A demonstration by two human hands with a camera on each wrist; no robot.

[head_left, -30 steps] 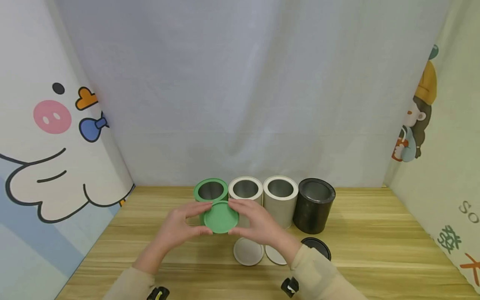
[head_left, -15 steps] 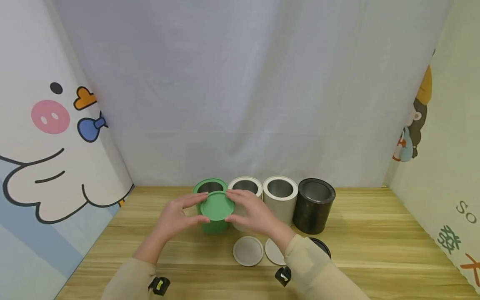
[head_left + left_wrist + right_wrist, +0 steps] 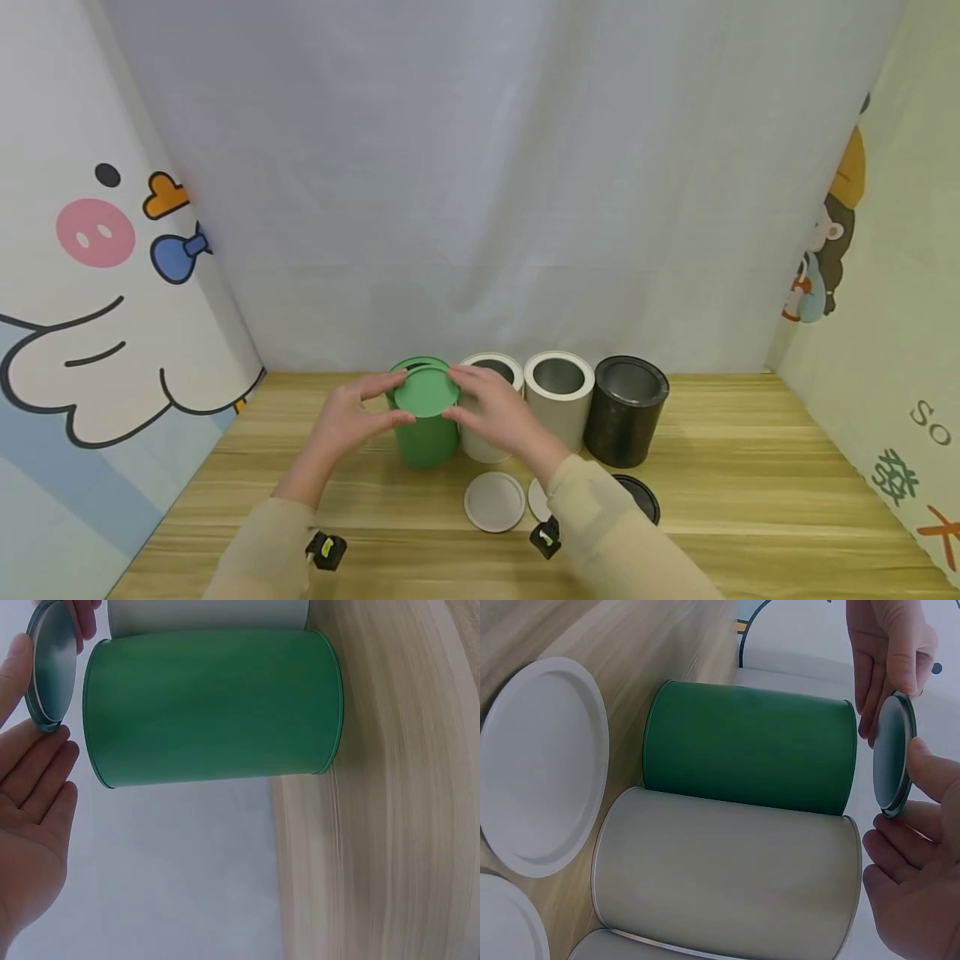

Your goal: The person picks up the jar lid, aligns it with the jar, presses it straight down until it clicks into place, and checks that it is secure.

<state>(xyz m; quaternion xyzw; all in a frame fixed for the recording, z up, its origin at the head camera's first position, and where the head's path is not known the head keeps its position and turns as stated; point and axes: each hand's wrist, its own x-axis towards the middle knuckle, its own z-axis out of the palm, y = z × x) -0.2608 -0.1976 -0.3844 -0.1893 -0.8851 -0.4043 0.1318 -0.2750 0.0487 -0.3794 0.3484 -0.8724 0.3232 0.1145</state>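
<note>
Lid (image 3: 427, 392), between left hand (image 3: 349, 417) and right hand (image 3: 497, 408)

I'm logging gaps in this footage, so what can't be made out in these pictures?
Head view: inside of the green can, mostly behind the green lid.
Head view: parts of the black lid and one white lid, behind the right sleeve.
Left wrist view: white can, cut by the top edge.
Right wrist view: lowest can, mostly cut off by the bottom edge.

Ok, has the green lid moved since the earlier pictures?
Yes, the green lid has moved up the head view against the green can, now hiding most of its opening.
</note>
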